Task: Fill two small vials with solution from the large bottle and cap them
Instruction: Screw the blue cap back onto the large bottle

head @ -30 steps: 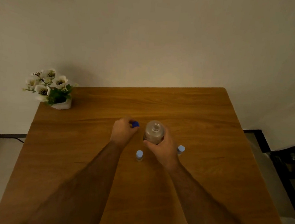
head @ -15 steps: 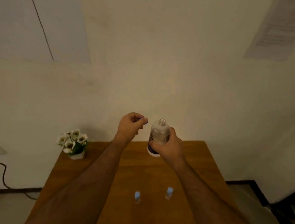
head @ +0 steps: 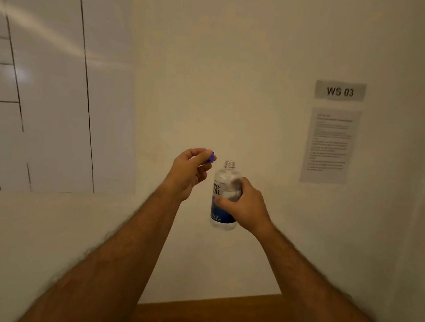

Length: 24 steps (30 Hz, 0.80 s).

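Observation:
My right hand [head: 247, 206] grips the large clear bottle [head: 223, 187] around its middle and holds it upright in the air in front of the wall. The bottle has a blue and white label, and its neck is uncapped. Just to the left of the neck, my left hand [head: 190, 170] pinches the small blue cap [head: 211, 157] between thumb and fingers. The two small vials are out of view.
Only the far edge of the wooden table [head: 219, 319] shows at the bottom. On the wall at right hang a "WS 03" sign [head: 340, 91] and a printed sheet [head: 329, 144]. White panels cover the wall at left.
The view has swung up from the table to the wall. Both hands rose with the bottle and the cap. The vials and the flower pot dropped out of view.

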Tool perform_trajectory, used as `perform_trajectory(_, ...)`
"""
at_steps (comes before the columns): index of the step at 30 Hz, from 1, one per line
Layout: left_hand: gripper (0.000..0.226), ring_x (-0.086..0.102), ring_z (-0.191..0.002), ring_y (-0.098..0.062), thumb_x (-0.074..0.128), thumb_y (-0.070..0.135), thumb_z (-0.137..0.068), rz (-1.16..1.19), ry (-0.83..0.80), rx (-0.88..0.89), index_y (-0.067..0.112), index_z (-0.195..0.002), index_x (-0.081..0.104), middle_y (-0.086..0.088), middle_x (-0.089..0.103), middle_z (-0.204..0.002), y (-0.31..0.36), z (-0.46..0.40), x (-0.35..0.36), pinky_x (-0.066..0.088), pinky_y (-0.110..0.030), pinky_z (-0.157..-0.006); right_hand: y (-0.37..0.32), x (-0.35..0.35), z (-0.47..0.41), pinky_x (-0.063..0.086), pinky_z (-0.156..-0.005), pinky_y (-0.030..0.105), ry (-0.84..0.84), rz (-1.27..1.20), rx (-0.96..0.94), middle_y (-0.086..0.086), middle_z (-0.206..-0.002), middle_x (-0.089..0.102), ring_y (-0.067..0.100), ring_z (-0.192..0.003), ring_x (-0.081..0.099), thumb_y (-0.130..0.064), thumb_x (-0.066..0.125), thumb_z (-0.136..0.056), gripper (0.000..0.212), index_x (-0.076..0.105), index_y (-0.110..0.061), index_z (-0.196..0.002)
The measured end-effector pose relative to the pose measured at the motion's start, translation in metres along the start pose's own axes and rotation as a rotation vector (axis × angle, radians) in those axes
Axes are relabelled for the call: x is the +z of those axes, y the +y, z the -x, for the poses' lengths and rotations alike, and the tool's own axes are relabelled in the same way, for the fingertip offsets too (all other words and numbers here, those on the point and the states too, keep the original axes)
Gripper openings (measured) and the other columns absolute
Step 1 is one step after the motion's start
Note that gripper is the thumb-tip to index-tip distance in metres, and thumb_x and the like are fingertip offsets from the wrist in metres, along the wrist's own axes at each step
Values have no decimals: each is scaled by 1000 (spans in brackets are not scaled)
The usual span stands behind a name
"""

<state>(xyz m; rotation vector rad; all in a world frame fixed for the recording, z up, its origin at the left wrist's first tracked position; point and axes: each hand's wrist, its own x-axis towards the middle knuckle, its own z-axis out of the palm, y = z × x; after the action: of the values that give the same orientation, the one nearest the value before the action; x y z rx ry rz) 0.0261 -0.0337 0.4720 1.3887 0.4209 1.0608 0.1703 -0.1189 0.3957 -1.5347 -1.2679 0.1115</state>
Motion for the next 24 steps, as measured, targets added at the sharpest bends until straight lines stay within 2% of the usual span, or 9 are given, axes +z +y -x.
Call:
perform_trajectory(3,16,64,-96,-15,57,30,-96,-60,-9,54,26,-109,65,3,74,-104,27,-1,9,49,-31,-77,-18,-12,-12,52,-74,23,14,10,-58,-11,-110,61,13,-95,62,-44,79,-67,66,48,-32,-124)
perform_trajectory(5,18,63,-104,-17,53,32,-98,-94,-13,86,27,-110,65,4,73,-107,40,-2,15,49,-33,-82,-28,-18,-18,52,-73,22,13,10,-81,-12,-109,61,14,-95,63,-45,79,-67,64,48,-33,-122)
perform_trajectory(12,21,66,-103,-18,64,32,-91,-149,-7,165,21,-109,65,-1,72,-109,71,-5,36,51,-38,-89,-54,-29,-22,47,-63,14,29,-25,-122,-19,-102,59,7,-87,62,-61,68,-55,68,46,-40,-115)
perform_trajectory(15,23,67,-100,-20,71,30,-86,-170,-29,180,19,-106,68,-4,72,-107,75,-6,40,53,-38,-87,-55,-31,-22,51,-67,18,38,-40,-133,-17,-103,61,10,-89,64,-59,70,-54,68,47,-39,-115)
perform_trajectory(18,21,68,-93,-19,75,26,-83,-207,-51,198,19,-101,69,-4,74,-102,75,-7,44,55,-36,-82,-54,-31,-21,53,-71,22,39,-29,-135,-13,-106,62,13,-92,64,-50,76,-64,62,46,-37,-117)
perform_trajectory(22,18,70,-75,-8,77,19,-81,-229,-85,220,18,-97,69,4,75,-85,72,-7,47,56,-22,-60,-57,-31,-19,54,-71,23,43,-52,-131,-13,-105,62,13,-91,64,-57,71,-57,67,47,-36,-117)
perform_trajectory(24,18,71,-71,-6,77,18,-81,-243,-92,231,18,-96,69,6,75,-82,70,-7,47,54,-19,-57,-59,-31,-19,53,-70,22,48,-64,-131,-13,-105,61,13,-91,64,-60,69,-54,70,47,-36,-117)
